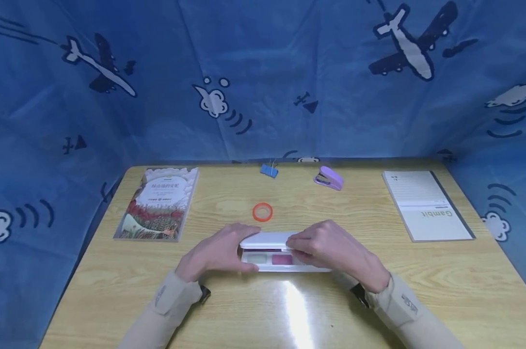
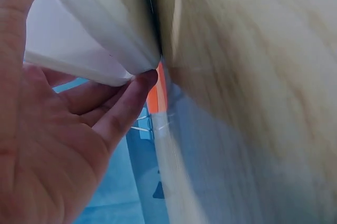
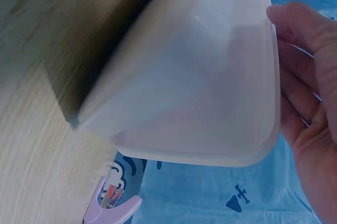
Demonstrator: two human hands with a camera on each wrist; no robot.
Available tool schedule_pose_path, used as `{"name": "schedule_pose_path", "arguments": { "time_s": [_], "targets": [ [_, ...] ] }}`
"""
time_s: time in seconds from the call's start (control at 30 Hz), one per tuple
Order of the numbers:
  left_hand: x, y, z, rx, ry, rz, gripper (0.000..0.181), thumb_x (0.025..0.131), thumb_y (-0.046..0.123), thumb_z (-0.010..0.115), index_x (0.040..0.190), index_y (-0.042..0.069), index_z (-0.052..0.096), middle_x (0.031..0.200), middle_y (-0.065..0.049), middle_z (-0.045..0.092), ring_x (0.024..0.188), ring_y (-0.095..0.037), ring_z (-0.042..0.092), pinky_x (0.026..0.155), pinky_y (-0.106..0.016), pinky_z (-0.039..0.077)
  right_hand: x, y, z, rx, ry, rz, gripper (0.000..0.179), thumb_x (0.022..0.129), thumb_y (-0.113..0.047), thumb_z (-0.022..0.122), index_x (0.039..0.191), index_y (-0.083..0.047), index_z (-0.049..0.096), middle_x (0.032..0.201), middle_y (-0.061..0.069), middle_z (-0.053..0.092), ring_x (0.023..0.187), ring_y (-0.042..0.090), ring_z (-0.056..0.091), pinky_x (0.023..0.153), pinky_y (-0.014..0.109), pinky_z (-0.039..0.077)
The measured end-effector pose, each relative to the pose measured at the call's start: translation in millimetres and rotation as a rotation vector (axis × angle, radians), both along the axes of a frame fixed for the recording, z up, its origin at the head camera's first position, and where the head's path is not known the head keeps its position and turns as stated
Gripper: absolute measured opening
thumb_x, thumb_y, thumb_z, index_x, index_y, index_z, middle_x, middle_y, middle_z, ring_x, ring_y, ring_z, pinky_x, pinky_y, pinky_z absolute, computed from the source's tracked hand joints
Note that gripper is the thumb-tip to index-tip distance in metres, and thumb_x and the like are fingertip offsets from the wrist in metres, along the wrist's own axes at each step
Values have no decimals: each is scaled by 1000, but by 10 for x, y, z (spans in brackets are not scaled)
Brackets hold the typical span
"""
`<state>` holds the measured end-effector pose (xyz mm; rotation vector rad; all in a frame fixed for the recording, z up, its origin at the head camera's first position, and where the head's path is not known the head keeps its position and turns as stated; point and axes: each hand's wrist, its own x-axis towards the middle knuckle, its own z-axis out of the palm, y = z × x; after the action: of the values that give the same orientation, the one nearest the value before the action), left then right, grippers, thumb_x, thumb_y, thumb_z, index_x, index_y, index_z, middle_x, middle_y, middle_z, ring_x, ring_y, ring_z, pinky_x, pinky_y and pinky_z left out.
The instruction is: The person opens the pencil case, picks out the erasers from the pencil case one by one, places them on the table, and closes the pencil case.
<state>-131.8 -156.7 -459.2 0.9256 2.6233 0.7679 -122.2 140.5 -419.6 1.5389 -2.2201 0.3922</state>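
A long white pencil case (image 1: 289, 268) lies near the middle of the wooden table, its hinged lid (image 1: 264, 239) raised at the back. Inside show a pink block (image 1: 282, 260) and a pale grey-green block (image 1: 256, 259). My left hand (image 1: 216, 250) grips the case's left end, thumb at the front; in the left wrist view its fingertips (image 2: 150, 79) touch the back edge. At the other end, my right hand (image 1: 334, 249) holds the lid's edge, and it hides the right part of the case. In the right wrist view the thumb (image 3: 287, 16) rests along the lid's rim.
Just behind the case lies an orange-red tape roll (image 1: 255, 218). Farther back are a blue binder clip (image 1: 269, 170) and a purple stapler (image 1: 332, 177). An illustrated book (image 1: 160, 203) lies left, a white notebook (image 1: 428, 208) right. A blue patterned curtain (image 1: 263, 97) surrounds the table.
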Motion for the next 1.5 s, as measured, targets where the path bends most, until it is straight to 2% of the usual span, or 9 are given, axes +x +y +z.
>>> {"name": "schedule_pose_path", "arguments": {
  "time_s": [0.23,0.53,0.7,0.9,1.13,1.27,1.37,1.43,1.5],
  "targets": [
    [48,0,-36,14,27,-12,86,65,45,92,140,23,56,129,3,65,115,-13,58,96,-33,53,-3,-17,4,-6,-13,4,17,75,-6,81,85,-17,72,75,-12,73,57,-2,56,52,14,48],
    [108,12,-19,22,-16,-5,100,60,39,97,146,22,50,131,2,62,116,-15,55,99,-36,53,61,-46,27,-3,91,-14,22,71,-12,84,77,-20,64,62,-16,62,51,-2,39,46,15,33],
    [75,-4,-57,57,-49,-3,103,56,35,99,146,18,50,137,-1,62,125,-20,54,110,-42,48,58,-36,29,-39,30,-43,24,69,-7,83,77,-20,65,62,-15,63,51,-2,40,46,13,34],
    [75,-19,-94,-34,-29,92,128,50,50,99,154,8,36,144,-9,51,131,-26,45,117,-43,42,25,-51,39,-88,-39,-128,21,71,-8,86,81,-19,71,65,-11,68,51,-2,43,47,10,35],
    [115,13,-70,-129,-38,218,156,45,60,97,163,5,10,160,-18,37,143,-33,37,123,-48,34,-80,-94,93,-106,-29,-224,21,78,2,72,76,-18,64,61,-11,61,52,1,36,48,18,34],
    [126,31,-72,-161,-46,238,164,45,63,95,163,6,-4,162,-19,33,144,-34,37,121,-50,35,-169,-119,102,-133,-15,-287,19,80,1,72,75,-16,67,63,-9,62,53,3,41,50,23,40],
    [130,29,-58,-163,-52,253,168,45,62,96,162,6,-11,164,-19,31,147,-34,35,121,-52,35,-238,-134,91,-156,-22,-319,12,81,-2,76,80,-13,74,73,-5,72,58,8,56,55,28,48],
    [133,22,-41,-171,-63,265,169,46,62,96,161,7,-16,167,-17,27,149,-34,32,122,-51,34,-283,-141,73,-168,-38,-336,5,84,-8,79,88,-11,78,84,0,78,70,15,68,66,34,56],
    [135,13,-29,-176,-63,273,170,47,62,96,160,6,-18,168,-18,24,150,-34,31,123,-50,33,-325,-138,41,-168,-63,-357,15,86,-16,80,99,-9,80,97,7,80,87,24,74,78,41,59]
  ]
}}
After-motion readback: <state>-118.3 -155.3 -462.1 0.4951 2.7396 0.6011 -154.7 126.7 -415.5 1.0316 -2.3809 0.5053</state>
